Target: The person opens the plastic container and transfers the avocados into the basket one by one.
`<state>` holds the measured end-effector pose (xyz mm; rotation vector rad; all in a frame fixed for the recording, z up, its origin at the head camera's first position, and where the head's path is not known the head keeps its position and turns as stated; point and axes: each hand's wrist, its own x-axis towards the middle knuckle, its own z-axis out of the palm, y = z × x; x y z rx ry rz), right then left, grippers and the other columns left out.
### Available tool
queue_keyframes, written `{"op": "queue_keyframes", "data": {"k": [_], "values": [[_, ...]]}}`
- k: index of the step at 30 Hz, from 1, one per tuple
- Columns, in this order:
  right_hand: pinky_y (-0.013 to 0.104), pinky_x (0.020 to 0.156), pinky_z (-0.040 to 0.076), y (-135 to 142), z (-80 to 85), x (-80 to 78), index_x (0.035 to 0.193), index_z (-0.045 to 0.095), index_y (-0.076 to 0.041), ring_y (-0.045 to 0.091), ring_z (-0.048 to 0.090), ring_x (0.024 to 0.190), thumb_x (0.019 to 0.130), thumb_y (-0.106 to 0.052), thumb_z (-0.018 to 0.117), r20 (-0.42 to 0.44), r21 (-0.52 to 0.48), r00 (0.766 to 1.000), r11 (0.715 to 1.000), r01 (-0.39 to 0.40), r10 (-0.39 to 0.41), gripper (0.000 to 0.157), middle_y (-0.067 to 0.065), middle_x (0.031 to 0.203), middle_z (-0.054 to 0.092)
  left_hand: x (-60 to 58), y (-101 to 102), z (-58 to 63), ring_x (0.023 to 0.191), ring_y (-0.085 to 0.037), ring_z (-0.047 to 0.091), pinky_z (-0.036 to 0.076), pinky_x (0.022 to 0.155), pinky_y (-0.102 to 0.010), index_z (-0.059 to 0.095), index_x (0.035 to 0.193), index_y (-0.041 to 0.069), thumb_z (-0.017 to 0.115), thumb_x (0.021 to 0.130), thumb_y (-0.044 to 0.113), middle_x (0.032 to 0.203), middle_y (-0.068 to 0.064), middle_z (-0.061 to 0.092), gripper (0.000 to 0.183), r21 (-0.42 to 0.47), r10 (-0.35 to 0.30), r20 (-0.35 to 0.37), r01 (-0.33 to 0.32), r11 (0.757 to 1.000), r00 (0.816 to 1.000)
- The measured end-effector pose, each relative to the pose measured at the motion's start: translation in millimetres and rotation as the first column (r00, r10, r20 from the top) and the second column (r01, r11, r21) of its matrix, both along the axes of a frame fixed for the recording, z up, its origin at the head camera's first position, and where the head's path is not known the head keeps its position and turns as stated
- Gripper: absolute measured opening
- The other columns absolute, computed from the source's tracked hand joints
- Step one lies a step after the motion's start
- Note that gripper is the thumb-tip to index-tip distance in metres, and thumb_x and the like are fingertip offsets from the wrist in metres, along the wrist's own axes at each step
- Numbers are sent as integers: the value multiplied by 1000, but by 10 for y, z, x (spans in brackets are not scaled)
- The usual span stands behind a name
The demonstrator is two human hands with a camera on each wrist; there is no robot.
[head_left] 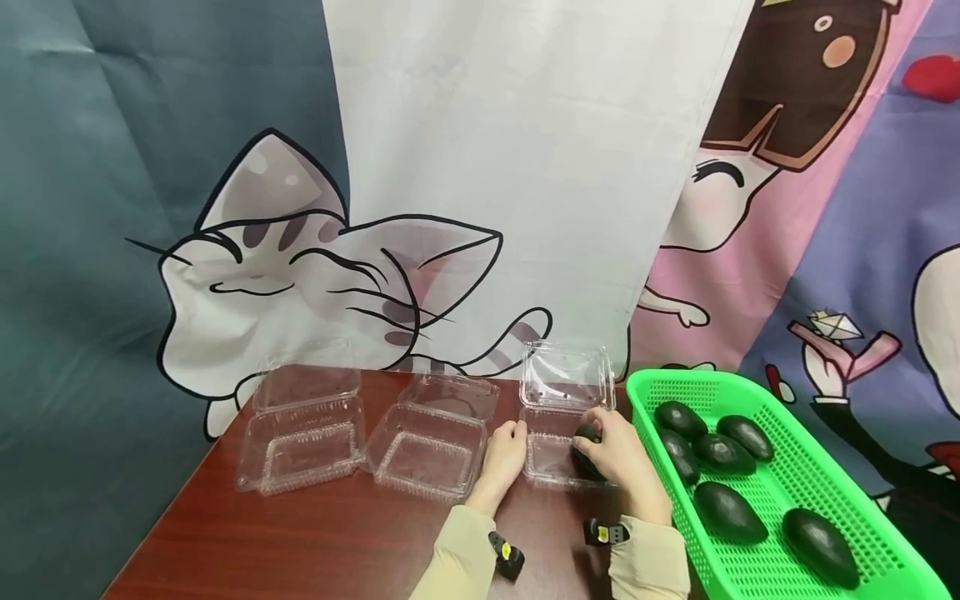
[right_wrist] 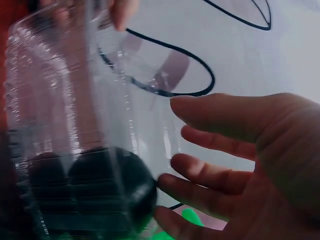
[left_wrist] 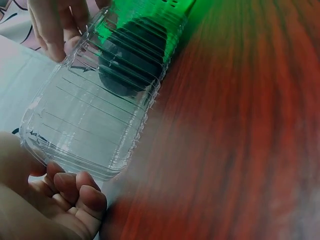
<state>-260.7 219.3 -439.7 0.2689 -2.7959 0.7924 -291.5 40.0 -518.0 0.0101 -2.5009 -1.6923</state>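
Note:
A dark avocado [head_left: 587, 457] sits at the right end of a clear plastic clamshell container [head_left: 546, 454], whose lid [head_left: 567, 377] stands raised at the back. My left hand [head_left: 506, 457] grips the container's left edge; in the left wrist view its curled fingers [left_wrist: 90, 197] lie against the clear wall. Over the container's right end is my right hand [head_left: 618, 454]. The right wrist view shows its fingers [right_wrist: 210, 172] loosely extended, fingertips right at the avocado [right_wrist: 112, 192], with the thumb [right_wrist: 215, 115] spread away from it.
Two more clear clamshell containers, a middle one [head_left: 431, 454] and a left one [head_left: 303, 446], stand with lids raised on the reddish-brown table [head_left: 322, 542]. At the right, a green plastic basket [head_left: 817, 433] holds several dark avocados [head_left: 727, 510]. A cartoon-printed cloth [head_left: 525, 167] hangs behind.

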Motion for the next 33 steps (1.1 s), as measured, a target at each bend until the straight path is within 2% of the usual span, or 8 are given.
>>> {"op": "queue_keyframes", "data": {"k": [5, 10, 15, 22, 33], "values": [[54, 84, 42, -30, -59, -30, 105, 62, -1, 40, 54, 97, 78, -11, 78, -11, -9, 999, 999, 31, -31, 33, 21, 102, 56, -4, -17, 43, 54, -16, 36, 33, 54, -32, 46, 68, 13, 46, 103, 23, 58, 0, 36, 36, 4, -8, -8, 9, 1000, 1000], [59, 88, 39, -18, -118, -47, 111, 61, 0, 47, 46, 108, 77, -9, 78, 30, 15, 998, 998, 58, -59, 39, 28, 113, 51, 11, -23, 63, 57, -17, 41, 36, 56, -33, 48, 68, 13, 47, 102, 22, 58, -1, 39, 36, -5, 3, -19, -3, 1000, 1000], [58, 87, 42, -7, -209, -64, 118, 60, -1, 45, 51, 106, 75, -9, 80, 76, 12, 995, 998, 60, -60, 48, 27, 116, 51, 18, -15, 55, 59, -18, 44, 38, 58, -34, 50, 68, 13, 46, 102, 22, 59, -2, 43, 35, -13, 2, -29, -2, 1000, 1000], [53, 81, 47, -53, -369, -124, 125, 56, -3, 36, 57, 94, 72, -15, 84, 120, -1, 993, 1000, -6, 7, 61, 22, 108, 54, 28, -3, 42, 59, -18, 44, 38, 57, -35, 51, 68, 12, 46, 102, 22, 60, -2, 44, 36, -24, 2, -25, -3, 1000, 1000], [50, 81, 48, -42, -420, -117, 125, 57, -4, 33, 57, 92, 72, -16, 85, 130, -14, 991, 999, -31, 33, 61, 19, 106, 56, 50, -1, 35, 60, -19, 46, 39, 58, -36, 52, 70, 12, 46, 102, 23, 62, -2, 48, 35, -28, 5, -25, -5, 1000, 1000]]}}
